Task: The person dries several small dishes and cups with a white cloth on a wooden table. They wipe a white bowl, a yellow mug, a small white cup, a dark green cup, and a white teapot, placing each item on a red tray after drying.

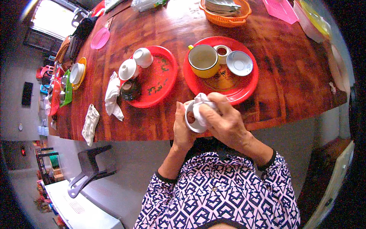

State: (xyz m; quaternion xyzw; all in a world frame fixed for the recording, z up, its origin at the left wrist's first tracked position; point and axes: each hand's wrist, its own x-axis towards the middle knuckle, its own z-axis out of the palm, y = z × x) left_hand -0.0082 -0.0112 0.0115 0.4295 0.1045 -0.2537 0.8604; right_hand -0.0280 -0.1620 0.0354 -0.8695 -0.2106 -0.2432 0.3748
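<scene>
A small white cup is held at the table's near edge in my left hand, whose fingers wrap its side with the thumb up. My right hand grips a bunched white cloth and presses it against the cup's rim. Just beyond, a red plate bears a yellow mug, a little white cup and a white saucer. On the left, a red tray holds a white cup, a white lidded piece and a dark glossy vessel.
Two white cloths, one crumpled and one folded, lie left of the tray. An orange basket and a pink basket stand at the back. Stacked white dishes sit far left. A grey stool is beside the table.
</scene>
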